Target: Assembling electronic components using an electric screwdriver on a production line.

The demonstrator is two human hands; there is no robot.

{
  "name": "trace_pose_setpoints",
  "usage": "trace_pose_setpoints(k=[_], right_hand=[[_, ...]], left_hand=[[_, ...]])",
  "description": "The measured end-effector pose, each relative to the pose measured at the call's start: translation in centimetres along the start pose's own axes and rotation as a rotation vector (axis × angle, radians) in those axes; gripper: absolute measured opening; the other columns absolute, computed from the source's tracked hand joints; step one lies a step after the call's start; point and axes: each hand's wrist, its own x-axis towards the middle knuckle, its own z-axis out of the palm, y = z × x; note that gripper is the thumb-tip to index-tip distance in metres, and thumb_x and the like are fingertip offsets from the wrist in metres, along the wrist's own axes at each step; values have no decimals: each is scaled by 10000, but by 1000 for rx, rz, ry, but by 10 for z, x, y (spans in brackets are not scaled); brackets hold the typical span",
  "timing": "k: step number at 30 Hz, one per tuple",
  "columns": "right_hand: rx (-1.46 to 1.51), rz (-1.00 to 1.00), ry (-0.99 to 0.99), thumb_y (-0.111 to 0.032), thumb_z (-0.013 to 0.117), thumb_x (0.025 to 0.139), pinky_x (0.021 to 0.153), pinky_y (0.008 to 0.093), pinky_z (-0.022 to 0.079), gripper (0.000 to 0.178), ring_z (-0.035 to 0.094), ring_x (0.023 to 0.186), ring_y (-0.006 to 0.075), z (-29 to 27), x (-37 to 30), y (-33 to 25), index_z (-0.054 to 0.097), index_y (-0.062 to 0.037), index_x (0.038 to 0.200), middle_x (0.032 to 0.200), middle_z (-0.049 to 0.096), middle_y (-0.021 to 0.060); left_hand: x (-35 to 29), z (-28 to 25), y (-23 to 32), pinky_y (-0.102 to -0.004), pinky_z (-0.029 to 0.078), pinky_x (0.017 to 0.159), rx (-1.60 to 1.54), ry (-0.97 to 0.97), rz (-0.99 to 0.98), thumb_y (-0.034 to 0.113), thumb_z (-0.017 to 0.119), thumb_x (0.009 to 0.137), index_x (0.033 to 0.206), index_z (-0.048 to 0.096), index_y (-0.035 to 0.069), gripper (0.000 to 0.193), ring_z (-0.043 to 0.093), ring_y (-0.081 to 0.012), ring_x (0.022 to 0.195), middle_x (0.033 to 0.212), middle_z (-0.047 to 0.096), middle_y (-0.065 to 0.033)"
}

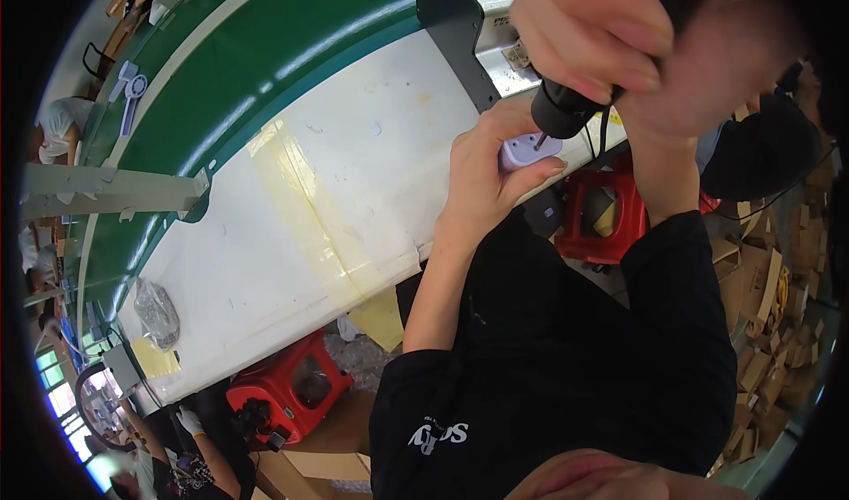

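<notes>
My left hand point(478, 166) is closed around a small pale lavender plastic housing point(522, 153), held just off the front edge of the worktable. Small dark holes show in the housing's upper face. Above it, my right hand point(601, 36) grips a black electric screwdriver point(564, 109) pointing down. Its thin metal bit reaches the housing near a hole; whether a screw sits under the tip cannot be made out. The upper part of the tool is hidden by my fingers and blurred at the picture's edge.
A black and silver machine point(455, 36) stands beyond my hands on the white worktable point(380, 146). Behind runs a green conveyor belt point(327, 9) carrying white plastic parts point(133, 98). Red stools point(296, 385) stand below; cardboard point(756, 279) is piled right. A gloved co-worker's hand point(190, 420) shows lower left.
</notes>
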Motion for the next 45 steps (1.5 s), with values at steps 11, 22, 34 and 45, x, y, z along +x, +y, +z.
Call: trace_pose_setpoints(k=[11,22,34,45], right_hand=[[24,-11,-69,-682,558,768,397,201,315,628,416,447,75,15,6,1,432,-98,963,609,428,-30],[-447,-167,529,-829,425,716,421,224,317,770,378,441,81,-25,-86,-28,462,-97,953,622,426,-18],[-748,-10,1011,-649,444,840,471,234,341,619,393,477,100,-65,-158,29,421,-37,932,645,419,46],[-870,-47,1004,-712,365,827,366,218,363,650,387,353,135,-72,-151,24,426,-73,927,519,434,52]], left_hand=[[3,1,7,-327,502,756,-2,4,-23,175,767,745,1007,519,46,382,635,-283,886,992,642,-125],[91,-65,74,-323,515,653,1036,-143,163,216,735,774,1034,549,98,341,646,-209,758,945,637,-69],[160,-148,-12,-346,490,650,1713,-481,347,245,646,838,1019,571,80,256,612,-261,777,905,590,-71],[16,14,-8,-270,446,478,1341,-549,-50,263,705,770,949,606,101,261,577,-163,551,709,562,-19]])
